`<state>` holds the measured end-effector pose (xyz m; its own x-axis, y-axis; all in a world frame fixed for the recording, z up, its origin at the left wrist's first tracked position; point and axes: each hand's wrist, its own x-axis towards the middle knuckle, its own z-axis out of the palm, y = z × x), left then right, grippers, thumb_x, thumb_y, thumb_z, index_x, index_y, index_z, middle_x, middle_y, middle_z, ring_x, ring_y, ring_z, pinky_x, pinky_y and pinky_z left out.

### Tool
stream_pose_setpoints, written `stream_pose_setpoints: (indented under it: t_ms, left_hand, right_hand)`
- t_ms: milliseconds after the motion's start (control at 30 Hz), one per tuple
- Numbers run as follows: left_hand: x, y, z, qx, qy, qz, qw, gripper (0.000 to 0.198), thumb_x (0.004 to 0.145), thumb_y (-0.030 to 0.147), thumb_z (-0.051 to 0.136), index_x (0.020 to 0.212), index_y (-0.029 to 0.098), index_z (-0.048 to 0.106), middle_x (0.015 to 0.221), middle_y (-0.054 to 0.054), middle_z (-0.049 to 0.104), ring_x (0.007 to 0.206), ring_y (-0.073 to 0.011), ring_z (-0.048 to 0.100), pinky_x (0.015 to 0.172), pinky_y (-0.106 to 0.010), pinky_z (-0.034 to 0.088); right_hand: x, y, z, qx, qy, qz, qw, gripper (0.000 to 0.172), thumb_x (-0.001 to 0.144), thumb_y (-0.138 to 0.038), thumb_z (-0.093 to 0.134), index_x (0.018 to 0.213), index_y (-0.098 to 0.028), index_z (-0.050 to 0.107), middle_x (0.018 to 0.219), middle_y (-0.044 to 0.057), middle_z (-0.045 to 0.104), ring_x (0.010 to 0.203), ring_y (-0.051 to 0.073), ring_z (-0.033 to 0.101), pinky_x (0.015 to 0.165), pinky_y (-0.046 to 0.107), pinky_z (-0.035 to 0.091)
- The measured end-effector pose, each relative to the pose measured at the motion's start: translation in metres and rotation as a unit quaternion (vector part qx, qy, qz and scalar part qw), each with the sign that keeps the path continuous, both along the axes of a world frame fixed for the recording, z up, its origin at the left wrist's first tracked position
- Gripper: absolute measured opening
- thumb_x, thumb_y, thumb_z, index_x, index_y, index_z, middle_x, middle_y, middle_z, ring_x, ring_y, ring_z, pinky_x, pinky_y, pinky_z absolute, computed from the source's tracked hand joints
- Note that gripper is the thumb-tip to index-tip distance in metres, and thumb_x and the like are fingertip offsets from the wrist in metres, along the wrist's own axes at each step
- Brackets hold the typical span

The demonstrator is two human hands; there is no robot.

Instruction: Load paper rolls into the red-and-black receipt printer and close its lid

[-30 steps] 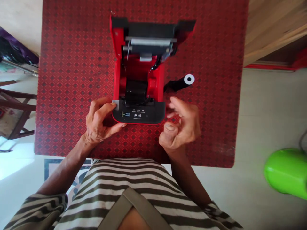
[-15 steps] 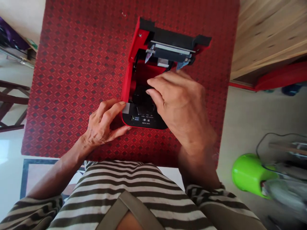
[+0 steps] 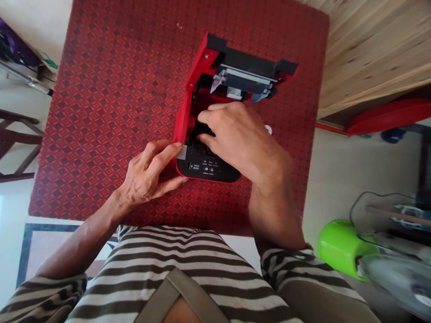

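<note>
A red and black printer (image 3: 208, 172) lies on the table with its lid (image 3: 245, 58) raised at the far side. A dark roller (image 3: 247, 84) runs along the underside of the lid. My left hand (image 3: 148, 172) grips the printer's near left corner, fingers on top and thumb along the front edge. My right hand (image 3: 242, 139) reaches down into the printer's open compartment, its thumb and fingers bent toward each other. Whatever those fingers pinch, if anything, is hidden in the dark interior.
The printer stands on a red patterned tablecloth (image 3: 111, 103). A small white round thing (image 3: 268, 129) shows just beyond my right hand. On the floor to the right is a bright green bucket-like container (image 3: 343, 249); a wooden chair (image 3: 20, 146) stands at the left.
My right hand has moved left and deeper into the compartment. The left hand keeps its grip on the corner. The whole view has shifted slightly, and the small white round thing now shows.
</note>
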<state>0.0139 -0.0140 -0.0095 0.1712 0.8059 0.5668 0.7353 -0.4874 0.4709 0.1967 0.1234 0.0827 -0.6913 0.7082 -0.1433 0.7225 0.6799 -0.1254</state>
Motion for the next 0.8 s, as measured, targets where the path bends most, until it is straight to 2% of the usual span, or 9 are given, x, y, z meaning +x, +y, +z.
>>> stream_pose_setpoints:
  t_ms: [133,233,300,367,433,467,600,700,800]
  left_hand:
    - [0.000,0.001,0.001,0.003,0.001,-0.001,1.000,0.077,0.098,0.051,0.076,0.159,0.020,0.041,0.130,-0.014,0.071,0.116,-0.0251,0.075,0.093,-0.036,0.068]
    - [0.000,0.001,0.000,-0.004,-0.003,0.004,1.000,0.077,0.099,0.054,0.074,0.161,0.024,0.039,0.129,-0.012,0.071,0.114,-0.0250,0.075,0.093,-0.038,0.069]
    - [0.000,0.002,-0.002,-0.008,-0.012,0.007,1.000,0.077,0.098,0.055,0.075,0.160,0.026,0.039,0.128,-0.011,0.071,0.113,-0.0252,0.075,0.091,-0.039,0.069]
    - [-0.001,0.002,-0.003,-0.012,-0.025,0.008,1.000,0.077,0.096,0.055,0.077,0.158,0.026,0.041,0.129,-0.011,0.071,0.115,-0.0259,0.074,0.090,-0.039,0.070]
    - [-0.001,0.003,-0.003,-0.014,-0.030,0.007,0.999,0.077,0.094,0.054,0.080,0.156,0.026,0.043,0.131,-0.011,0.071,0.117,-0.0268,0.074,0.090,-0.040,0.070]
    - [-0.001,0.003,-0.002,-0.010,-0.027,0.006,1.000,0.078,0.094,0.054,0.081,0.156,0.026,0.044,0.131,-0.011,0.071,0.117,-0.0272,0.074,0.090,-0.040,0.070]
    - [-0.002,0.003,-0.001,-0.004,0.002,0.017,1.000,0.076,0.097,0.056,0.077,0.158,0.030,0.041,0.130,-0.008,0.071,0.114,-0.0261,0.074,0.089,-0.041,0.070]
    - [-0.003,0.002,-0.003,-0.007,0.000,0.025,1.000,0.078,0.095,0.058,0.078,0.158,0.030,0.041,0.132,-0.008,0.070,0.110,-0.0250,0.074,0.084,-0.040,0.069]
    - [-0.005,0.001,-0.006,-0.005,-0.012,0.031,0.999,0.087,0.088,0.056,0.086,0.158,0.028,0.044,0.132,-0.012,0.069,0.107,-0.0260,0.074,0.083,-0.040,0.068]
  right_hand:
    - [0.009,-0.013,0.018,0.022,0.060,0.007,0.998,0.010,0.096,-0.014,0.068,0.101,-0.021,0.073,0.102,0.006,0.077,0.093,0.026,0.074,0.088,0.040,0.057]
    - [0.028,-0.028,0.035,0.045,0.152,-0.011,0.987,0.014,0.096,-0.017,0.071,0.108,-0.024,0.073,0.105,0.005,0.078,0.091,0.025,0.074,0.088,0.040,0.059]
    - [0.048,-0.041,0.043,0.046,0.237,-0.059,0.969,0.017,0.094,-0.020,0.076,0.109,-0.027,0.072,0.103,0.004,0.077,0.083,0.022,0.072,0.079,0.039,0.059]
    - [0.074,-0.055,0.043,-0.003,0.329,-0.130,0.935,0.022,0.090,-0.025,0.082,0.108,-0.030,0.071,0.093,0.001,0.076,0.071,0.020,0.068,0.064,0.037,0.055]
    - [0.101,-0.071,0.035,-0.082,0.404,-0.188,0.892,0.026,0.087,-0.028,0.086,0.108,-0.033,0.071,0.085,-0.002,0.073,0.067,0.019,0.066,0.054,0.034,0.049]
    - [0.113,-0.079,0.028,-0.114,0.431,-0.208,0.870,0.028,0.085,-0.029,0.087,0.108,-0.034,0.072,0.086,-0.002,0.074,0.069,0.019,0.067,0.054,0.033,0.050]
    - [0.141,-0.111,-0.012,-0.179,0.487,-0.286,0.806,0.030,0.086,-0.026,0.086,0.112,-0.029,0.070,0.105,0.001,0.078,0.090,0.018,0.075,0.075,0.032,0.062]
    - [0.138,-0.123,-0.046,-0.169,0.472,-0.327,0.801,0.029,0.089,-0.028,0.081,0.114,-0.027,0.067,0.107,0.002,0.078,0.090,0.018,0.076,0.080,0.033,0.063]
    - [0.128,-0.127,-0.070,-0.144,0.435,-0.323,0.828,0.027,0.090,-0.029,0.078,0.113,-0.026,0.066,0.101,0.001,0.077,0.080,0.017,0.074,0.075,0.033,0.061]
